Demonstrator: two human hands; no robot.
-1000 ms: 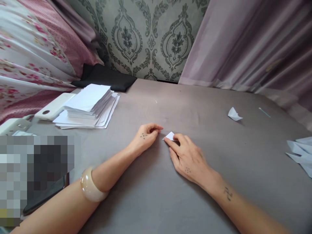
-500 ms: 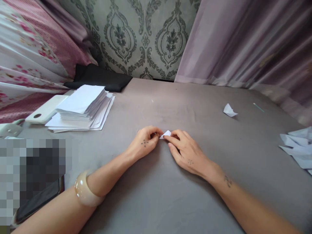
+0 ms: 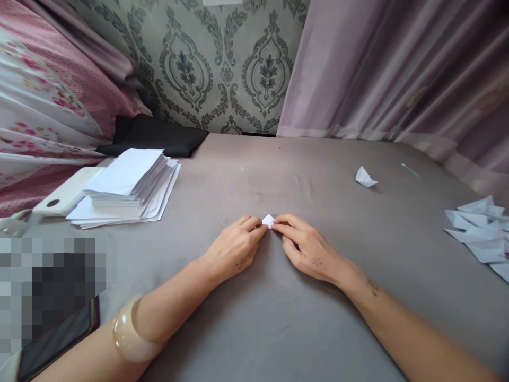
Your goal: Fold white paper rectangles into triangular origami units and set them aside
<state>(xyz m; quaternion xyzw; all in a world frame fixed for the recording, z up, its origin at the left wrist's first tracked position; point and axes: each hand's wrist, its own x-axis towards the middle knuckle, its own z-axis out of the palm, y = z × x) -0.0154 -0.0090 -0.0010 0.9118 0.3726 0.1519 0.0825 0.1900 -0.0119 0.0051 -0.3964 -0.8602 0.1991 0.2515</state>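
Observation:
Between my hands a small folded piece of white paper (image 3: 269,221) lies on the grey cloth, showing as a triangle with its point away from me. My left hand (image 3: 237,243) has its fingers closed on the paper's left side, palm down. From the right, my right hand (image 3: 309,243) presses its fingertips on the other side, with the thumb tucked below. Parts of the paper are covered by the fingers. A bangle (image 3: 129,331) circles my left forearm.
A stack of white paper (image 3: 129,183) stands at the left beside a white power bank-like slab (image 3: 67,192). A phone (image 3: 59,339) lies near my left forearm. One folded paper (image 3: 365,178) sits at back right, and several folded papers (image 3: 483,231) are piled at far right.
My left hand has rolled over, its fingers now stretched along the paper. More of the paper's triangle shows between both hands. The camera view has shifted slightly.

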